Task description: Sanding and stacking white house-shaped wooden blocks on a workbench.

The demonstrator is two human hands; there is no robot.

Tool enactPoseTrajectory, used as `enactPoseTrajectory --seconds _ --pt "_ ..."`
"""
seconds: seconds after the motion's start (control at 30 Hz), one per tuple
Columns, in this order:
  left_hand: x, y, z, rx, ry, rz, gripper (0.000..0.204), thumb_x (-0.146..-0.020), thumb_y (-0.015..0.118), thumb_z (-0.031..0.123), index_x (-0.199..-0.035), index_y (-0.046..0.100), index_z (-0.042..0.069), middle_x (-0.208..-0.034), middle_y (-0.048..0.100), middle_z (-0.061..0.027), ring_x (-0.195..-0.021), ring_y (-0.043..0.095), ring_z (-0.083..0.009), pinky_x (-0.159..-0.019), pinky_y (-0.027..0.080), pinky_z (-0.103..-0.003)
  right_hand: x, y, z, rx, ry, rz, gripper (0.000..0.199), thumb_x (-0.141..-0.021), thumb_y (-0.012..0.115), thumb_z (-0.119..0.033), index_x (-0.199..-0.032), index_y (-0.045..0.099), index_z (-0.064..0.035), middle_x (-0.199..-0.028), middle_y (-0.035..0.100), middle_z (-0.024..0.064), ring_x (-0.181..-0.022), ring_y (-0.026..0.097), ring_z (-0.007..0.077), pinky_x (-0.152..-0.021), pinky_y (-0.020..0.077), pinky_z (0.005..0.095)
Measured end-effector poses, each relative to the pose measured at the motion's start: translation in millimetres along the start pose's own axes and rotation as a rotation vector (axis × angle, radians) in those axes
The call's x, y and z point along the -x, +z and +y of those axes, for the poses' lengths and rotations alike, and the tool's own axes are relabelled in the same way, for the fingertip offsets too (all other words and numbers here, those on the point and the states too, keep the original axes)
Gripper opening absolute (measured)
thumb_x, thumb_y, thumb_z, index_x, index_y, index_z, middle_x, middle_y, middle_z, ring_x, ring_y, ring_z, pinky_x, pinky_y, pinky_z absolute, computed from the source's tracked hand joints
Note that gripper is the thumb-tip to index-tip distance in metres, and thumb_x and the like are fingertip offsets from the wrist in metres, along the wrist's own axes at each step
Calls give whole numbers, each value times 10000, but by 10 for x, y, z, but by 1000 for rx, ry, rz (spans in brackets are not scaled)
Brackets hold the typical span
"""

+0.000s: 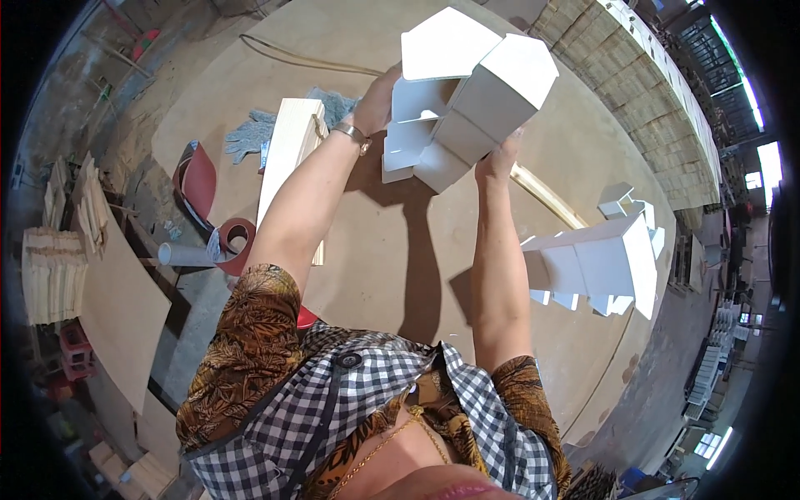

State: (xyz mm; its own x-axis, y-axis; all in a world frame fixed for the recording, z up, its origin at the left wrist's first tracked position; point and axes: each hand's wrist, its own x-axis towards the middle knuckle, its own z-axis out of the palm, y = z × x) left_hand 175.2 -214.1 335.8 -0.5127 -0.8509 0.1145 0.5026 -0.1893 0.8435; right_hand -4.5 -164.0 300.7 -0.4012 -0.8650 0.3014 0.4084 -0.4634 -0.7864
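Note:
A partly folded white carton [492, 108] with open flaps and inner folds is raised over the table, gripped between my two hands. My left hand [381, 107], with a metal wristwatch above it, is closed on the carton's left side; its fingertips are hidden behind the panel. On the lower right side my right hand [502, 154] supports it, the fingers partly hidden by the carton. Near my right forearm lies a second white carton [596, 258] with its flaps standing out. Beside my left forearm rests a stack of pale wooden pieces [287, 158].
Grey work gloves [250, 136] lie past the wood on the brown table [375, 275]. Reddish sandpaper [198, 179] and a roll [236, 237] sit at its left edge. A wooden strip [546, 196] lies right of my hand. Tall stacked wood pieces [633, 92] line the far right.

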Motion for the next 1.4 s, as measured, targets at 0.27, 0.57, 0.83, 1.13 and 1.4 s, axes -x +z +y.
enactPoseTrajectory --seconds 0.27,0.57,0.83,1.13,1.4 --pt "-71 -90 -88 88 -61 -70 441 -834 372 370 -1125 427 44 -1036 509 -59 -887 504 -133 -753 423 -265 38 47 -180 62 24 -104 519 -874 293 -393 -1258 212 -53 -1216 346 85 -1108 341 183 -921 272 311" --pt "-2 -16 -167 28 109 24 540 -834 310 495 -1120 432 54 -1027 506 -39 -929 472 -133 -807 382 -276 136 -57 -215 352 -3 13 553 -886 306 -335 -1310 70 -69 -1302 237 113 -1161 282 204 -942 247 291" --pt "350 -489 -705 -16 380 629 382 -839 403 394 -1000 486 59 -934 518 -24 -891 462 -137 -797 323 -286 964 -195 -308 317 83 21 512 -879 317 -351 -1259 224 -21 -1285 285 124 -1185 274 206 -975 196 303" --pt "1366 189 -1721 -454 1 364 278 -864 398 271 -894 511 19 -829 536 -36 -774 479 -86 -705 388 -220 2996 -1354 -571 341 542 485 262 -840 449 -226 -958 531 -6 -914 559 64 -762 534 141 -684 437 263" --pt "1251 899 -2260 -410 -352 -66 311 -857 415 264 -1089 454 62 -878 499 12 -727 435 -44 -637 367 -179 2641 -1941 -1154 90 305 924 218 -807 460 -185 -964 479 -35 -887 559 81 -736 544 199 -604 441 324"
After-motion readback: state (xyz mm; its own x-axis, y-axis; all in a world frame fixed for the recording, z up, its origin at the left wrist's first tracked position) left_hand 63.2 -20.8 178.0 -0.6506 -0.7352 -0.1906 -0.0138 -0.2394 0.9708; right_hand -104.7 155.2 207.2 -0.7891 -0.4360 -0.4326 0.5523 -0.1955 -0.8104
